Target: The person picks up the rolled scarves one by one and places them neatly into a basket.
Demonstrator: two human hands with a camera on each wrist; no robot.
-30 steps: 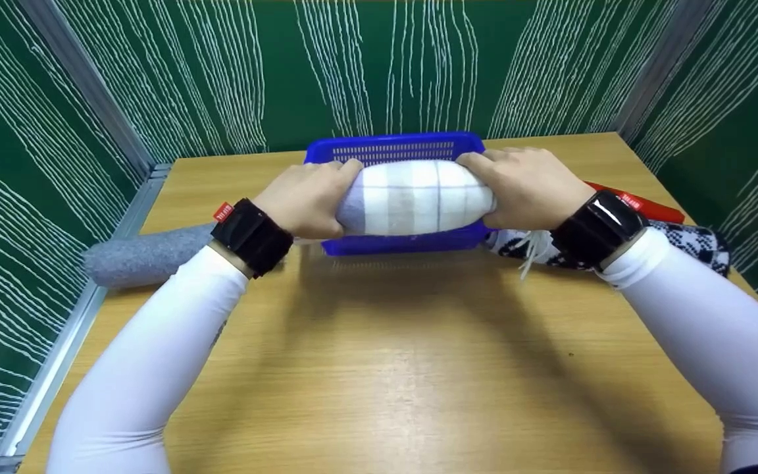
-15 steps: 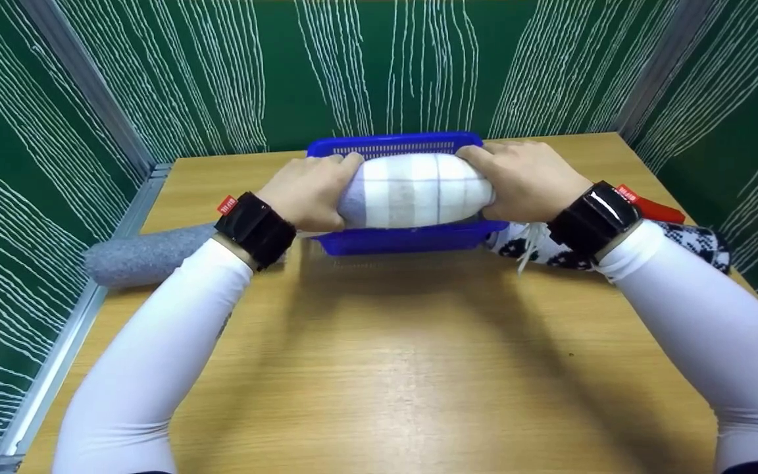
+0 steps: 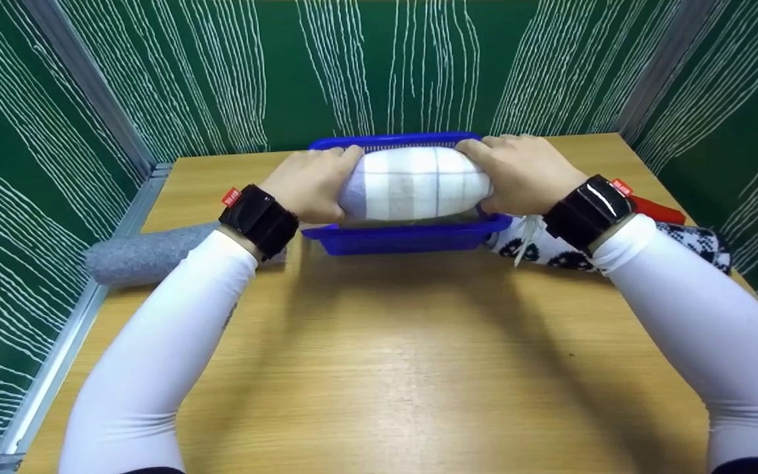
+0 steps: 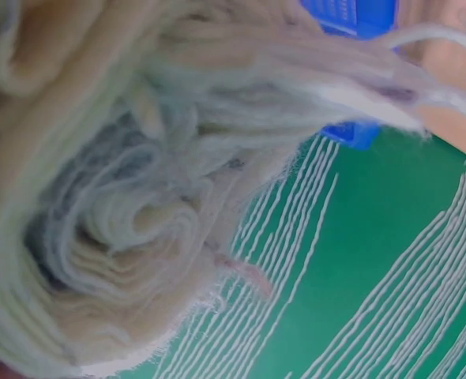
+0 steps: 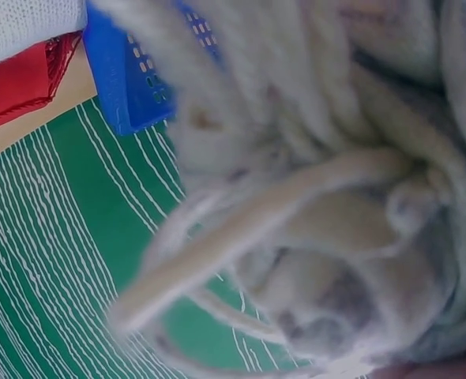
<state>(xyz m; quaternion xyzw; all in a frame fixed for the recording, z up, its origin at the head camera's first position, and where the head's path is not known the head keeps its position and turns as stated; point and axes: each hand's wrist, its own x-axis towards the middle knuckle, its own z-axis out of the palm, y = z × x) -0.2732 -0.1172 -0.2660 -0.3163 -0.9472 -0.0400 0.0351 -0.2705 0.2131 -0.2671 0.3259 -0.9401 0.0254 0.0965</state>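
A rolled plaid scarf [image 3: 412, 184], white with beige and grey-lilac checks, is held lengthwise over the blue plastic basket [image 3: 408, 242]. My left hand [image 3: 313, 184] grips its left end and my right hand [image 3: 520, 174] grips the right one, thumbs on the near side. Spiral layers of the scarf [image 4: 130, 229] and loose fringe fill the left wrist view. In the right wrist view, thick fringe strands [image 5: 241, 229] dangle from the other end. Much of the basket's inside is hidden behind the roll.
A grey fuzzy roll [image 3: 149, 257] lies left on the wooden table [image 3: 385, 368]. To the right are a black-and-white patterned roll [image 3: 698, 243] and a red cloth item [image 3: 658, 210], partly behind my right wrist. Green walls [image 3: 287, 79] with white lines enclose the table.
Both hands have carried the scarf slightly farther back and up in the head view, uncovering more of the basket's near side. The other rolls stay where they were.
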